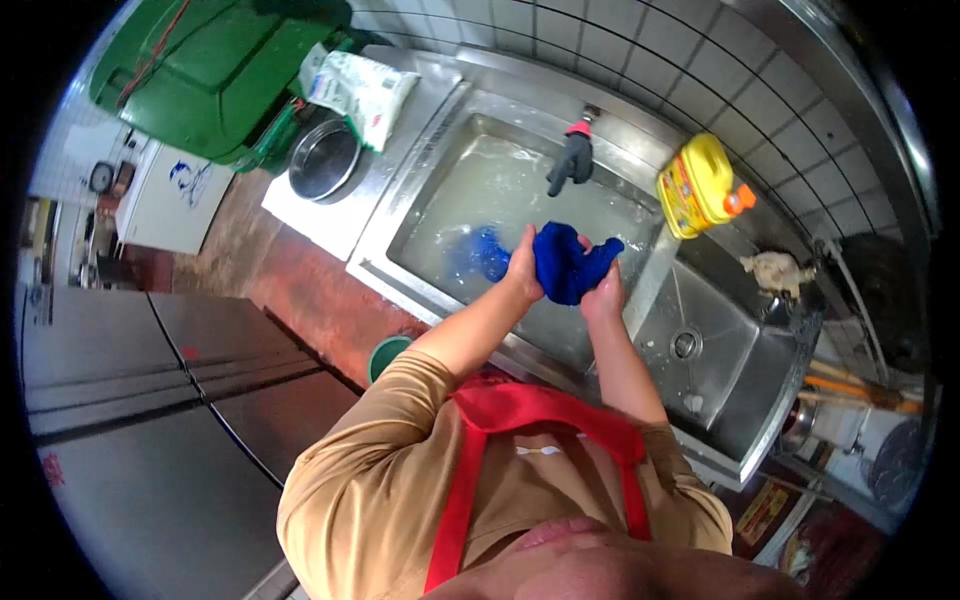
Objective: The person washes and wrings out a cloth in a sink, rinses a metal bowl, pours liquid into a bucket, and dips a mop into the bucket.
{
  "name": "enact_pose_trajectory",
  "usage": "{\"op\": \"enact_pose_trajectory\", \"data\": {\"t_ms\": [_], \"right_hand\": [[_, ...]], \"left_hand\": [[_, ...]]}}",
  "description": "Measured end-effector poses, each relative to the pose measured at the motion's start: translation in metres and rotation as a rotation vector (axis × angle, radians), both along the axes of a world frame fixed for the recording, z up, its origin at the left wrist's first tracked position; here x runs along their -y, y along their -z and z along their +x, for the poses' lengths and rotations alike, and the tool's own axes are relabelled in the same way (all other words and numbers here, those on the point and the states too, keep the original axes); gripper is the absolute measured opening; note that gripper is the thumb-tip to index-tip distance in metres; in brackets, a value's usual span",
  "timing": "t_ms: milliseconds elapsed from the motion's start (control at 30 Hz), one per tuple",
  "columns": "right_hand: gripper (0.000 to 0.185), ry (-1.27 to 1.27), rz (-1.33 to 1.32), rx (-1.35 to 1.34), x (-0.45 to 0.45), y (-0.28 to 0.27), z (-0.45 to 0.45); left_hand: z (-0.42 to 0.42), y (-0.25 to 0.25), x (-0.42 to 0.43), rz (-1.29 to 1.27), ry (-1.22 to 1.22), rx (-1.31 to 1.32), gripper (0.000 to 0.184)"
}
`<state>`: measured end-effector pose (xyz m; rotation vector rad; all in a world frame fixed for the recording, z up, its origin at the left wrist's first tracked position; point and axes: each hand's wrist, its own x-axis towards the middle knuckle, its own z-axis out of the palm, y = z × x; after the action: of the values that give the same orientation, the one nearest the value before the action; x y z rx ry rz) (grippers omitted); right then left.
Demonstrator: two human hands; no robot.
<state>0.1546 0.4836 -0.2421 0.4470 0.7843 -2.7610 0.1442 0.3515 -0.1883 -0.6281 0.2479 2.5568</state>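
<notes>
My left hand (524, 266) and my right hand (604, 294) hold a bunched, wet-looking blue cloth (568, 264) between them over the sink. The left hand grips its left side and the right hand its lower right side; the cloth hides part of the fingers. Cloudy water fills the large basin (398, 250) beneath. Left of my left hand, another piece of blue cloth (484, 252) lies partly under the water. Beyond the held cloth, a dark grey glove with a red cuff (572, 160) hangs over the tap.
A yellow jug (692, 188) with an orange cap stands on the right rim, beside a smaller basin (735, 345) with a drain. To the left are a round metal pan (325, 160), a white plastic bag (362, 95) and a green bin (215, 70). A pale rag (777, 272) lies far right.
</notes>
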Motion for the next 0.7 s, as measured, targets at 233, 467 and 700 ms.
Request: {"op": "enact_pose_trajectory", "data": {"t_ms": [233, 467, 700], "right_hand": [[0.034, 0.016, 1.552, -0.656, 0.057, -0.036, -0.002], [0.026, -0.097, 1.061, -0.241, 0.08, -0.03, -0.006], [0.02, -0.222, 1.068, -0.111, 0.072, -0.002, -0.051]], "left_hand": [[0.017, 0.027, 0.011, -0.104, -0.034, -0.051, 0.031], [-0.003, -0.001, 0.03, -0.435, -0.159, -0.13, 0.042], [0.01, 0.014, 0.03, -0.412, -0.047, 0.006, 0.038]]}}
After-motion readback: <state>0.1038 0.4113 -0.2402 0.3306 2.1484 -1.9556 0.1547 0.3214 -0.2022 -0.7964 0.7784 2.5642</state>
